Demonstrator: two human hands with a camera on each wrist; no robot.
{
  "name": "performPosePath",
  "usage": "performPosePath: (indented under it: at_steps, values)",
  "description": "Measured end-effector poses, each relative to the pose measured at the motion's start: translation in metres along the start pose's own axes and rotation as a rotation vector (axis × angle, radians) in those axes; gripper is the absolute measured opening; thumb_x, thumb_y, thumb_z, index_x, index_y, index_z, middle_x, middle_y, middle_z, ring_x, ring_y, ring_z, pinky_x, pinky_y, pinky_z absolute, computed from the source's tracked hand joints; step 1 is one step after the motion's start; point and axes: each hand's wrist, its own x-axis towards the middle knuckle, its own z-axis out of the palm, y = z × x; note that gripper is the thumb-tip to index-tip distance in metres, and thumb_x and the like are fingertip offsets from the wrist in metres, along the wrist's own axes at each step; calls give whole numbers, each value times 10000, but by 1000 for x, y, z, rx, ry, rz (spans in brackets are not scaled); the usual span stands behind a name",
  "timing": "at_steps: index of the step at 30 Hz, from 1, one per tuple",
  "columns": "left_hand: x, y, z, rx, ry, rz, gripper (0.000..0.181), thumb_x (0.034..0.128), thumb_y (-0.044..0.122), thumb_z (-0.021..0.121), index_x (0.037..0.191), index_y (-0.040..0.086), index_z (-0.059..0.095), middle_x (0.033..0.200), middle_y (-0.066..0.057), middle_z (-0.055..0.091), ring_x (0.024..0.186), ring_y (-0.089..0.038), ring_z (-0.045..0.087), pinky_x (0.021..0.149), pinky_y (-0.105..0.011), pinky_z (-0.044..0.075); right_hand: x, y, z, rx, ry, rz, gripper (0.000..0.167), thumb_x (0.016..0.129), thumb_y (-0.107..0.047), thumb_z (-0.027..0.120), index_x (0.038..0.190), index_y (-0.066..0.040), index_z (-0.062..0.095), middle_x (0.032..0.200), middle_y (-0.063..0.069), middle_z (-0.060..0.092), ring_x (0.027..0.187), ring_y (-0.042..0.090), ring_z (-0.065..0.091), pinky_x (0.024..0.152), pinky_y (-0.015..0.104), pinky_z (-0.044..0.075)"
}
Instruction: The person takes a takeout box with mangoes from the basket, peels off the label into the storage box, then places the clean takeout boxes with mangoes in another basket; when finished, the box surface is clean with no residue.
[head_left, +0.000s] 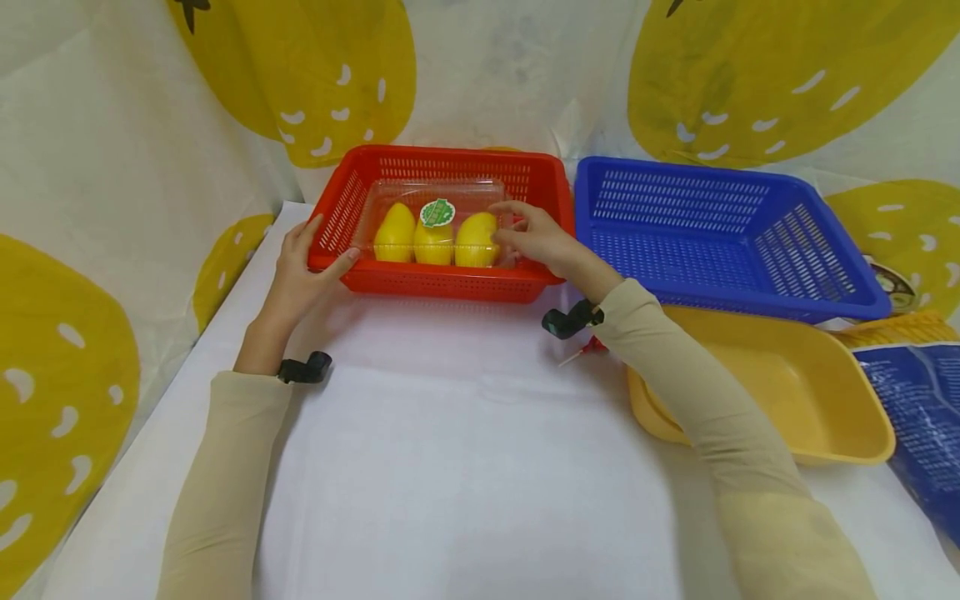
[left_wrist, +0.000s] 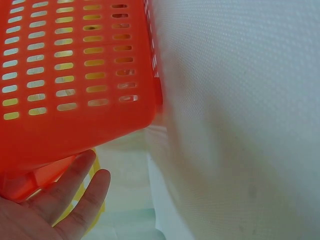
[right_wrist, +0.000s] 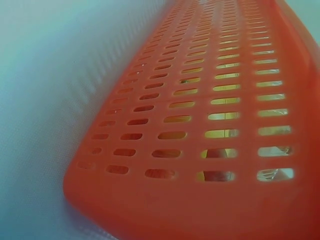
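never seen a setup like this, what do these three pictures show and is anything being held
No machine: these are a person's bare left hand and right hand, with a small black camera at each wrist. The wide picture comes from a head camera; the other two, from the wrists, mostly show the slotted walls of the red basket. The white cloth also bears a blue basket and a yellow tub, with a blue packet at the right. Inside the red basket is a clear plastic container of three yellow mangoes. The left hand touches the basket's rim; the right is at the container's right end, but whether it grips is hard to tell.
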Motion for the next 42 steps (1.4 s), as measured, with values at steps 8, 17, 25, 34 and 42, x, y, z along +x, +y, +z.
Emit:
performPosePath:
  at_steps: [8,17,25,34,42]
  values:
    - [0,1,0,-4,-1,3,940,873,605,592,1582,204,121,1624,-114,64,1457,-366,168,1059,-595,358,0,2,-1,49,8,-35,489,995,-152,546,1466,-178,420,1174,139,469,784,214,541,705,236,545]
    - [-1,-1,0,-15,5,24,926,883,575,603,1578,175,140,1611,-132,94,1447,-365,192,1063,-587,363,-1,2,-1,86,61,-53,487,996,-138,528,1469,-169,417,1359,123,444,1089,257,482,932,373,526]
    - [-1,1,0,-12,5,15,918,889,566,598,1579,181,130,1613,-129,91,1448,-372,183,1053,-597,368,-2,0,-2,146,105,-46,497,990,-146,519,1473,-190,411,1378,102,445,1121,240,481,964,370,514]
    - [-2,-1,-1,7,5,44,912,888,564,601,1577,177,144,1611,-132,98,1446,-372,185,1074,-598,345,-11,-5,-2,220,90,-44,463,1008,-139,499,1462,-179,424,1311,137,463,1083,266,530,965,365,514]
    - [-1,-1,-1,15,4,56,909,902,553,589,1572,125,147,1605,-158,104,1440,-383,188,1080,-608,332,-17,-13,-3,188,97,-66,456,1007,-164,515,1454,-208,436,1329,120,471,1085,255,531,947,355,525]
